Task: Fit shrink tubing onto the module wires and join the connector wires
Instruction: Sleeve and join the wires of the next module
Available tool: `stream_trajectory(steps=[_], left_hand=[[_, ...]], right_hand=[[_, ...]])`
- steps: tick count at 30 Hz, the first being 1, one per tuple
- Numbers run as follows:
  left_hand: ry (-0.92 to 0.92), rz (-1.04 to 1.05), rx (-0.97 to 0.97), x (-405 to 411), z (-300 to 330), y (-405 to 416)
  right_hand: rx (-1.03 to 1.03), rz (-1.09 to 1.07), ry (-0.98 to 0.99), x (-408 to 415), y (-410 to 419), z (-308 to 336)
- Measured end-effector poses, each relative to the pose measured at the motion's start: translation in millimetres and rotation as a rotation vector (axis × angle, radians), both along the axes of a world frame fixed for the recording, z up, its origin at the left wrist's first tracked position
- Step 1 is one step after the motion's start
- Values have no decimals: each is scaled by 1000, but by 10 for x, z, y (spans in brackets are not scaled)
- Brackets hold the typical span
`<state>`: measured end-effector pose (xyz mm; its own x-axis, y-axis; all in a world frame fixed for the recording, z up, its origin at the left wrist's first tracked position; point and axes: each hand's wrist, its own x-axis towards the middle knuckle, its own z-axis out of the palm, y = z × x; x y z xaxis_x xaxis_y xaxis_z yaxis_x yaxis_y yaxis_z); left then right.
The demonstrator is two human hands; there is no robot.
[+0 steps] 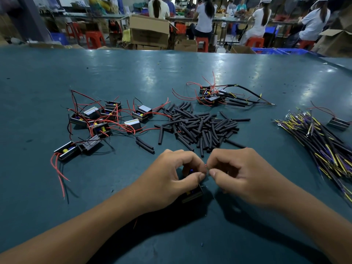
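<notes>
My left hand (171,174) grips a small black module (192,194) near the table's front, and its thumb and fingers pinch a thin red wire (206,165) at the top. My right hand (234,172) meets it fingertip to fingertip and pinches the same wire end. What lies between the fingertips is mostly hidden. A heap of black shrink tubing pieces (202,126) lies just beyond my hands. Loose modules with red and black wires (102,119) are scattered at the left.
A bundle of black, yellow and purple connector wires (323,145) lies at the right, with one module (338,123) beside it. Several joined assemblies (213,96) sit behind the tubing heap. The table (133,73) is dark green. People sit at benches far behind.
</notes>
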<state>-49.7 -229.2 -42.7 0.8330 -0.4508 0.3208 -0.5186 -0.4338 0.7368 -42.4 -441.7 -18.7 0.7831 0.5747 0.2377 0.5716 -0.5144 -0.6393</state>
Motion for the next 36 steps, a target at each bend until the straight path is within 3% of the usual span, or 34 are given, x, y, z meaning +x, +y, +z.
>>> stream_trajectory(steps=[3,8,14,27,29,33,36], left_hand=[[40,-59,-28,7,9,8],[129,-107,-136,40,28,27],[156,-110,-135,64,5,34],[245,-103,-211,73,-3,19],[200,-100,-198,62,8,19],[1,-24,-102,40,20,25],[-188,42,48,11,40,11]], right_hand=[[-199,117,-277,24,-31,32],[-297,138,-568,38,-54,26],[-143,120,-464,54,-26,-22],[-132,94,-442,89,-27,-68],[-25,34,-262,61,-7,-83],[355,-168,700,29,64,-71],[426,-222,1094,13,109,-58]])
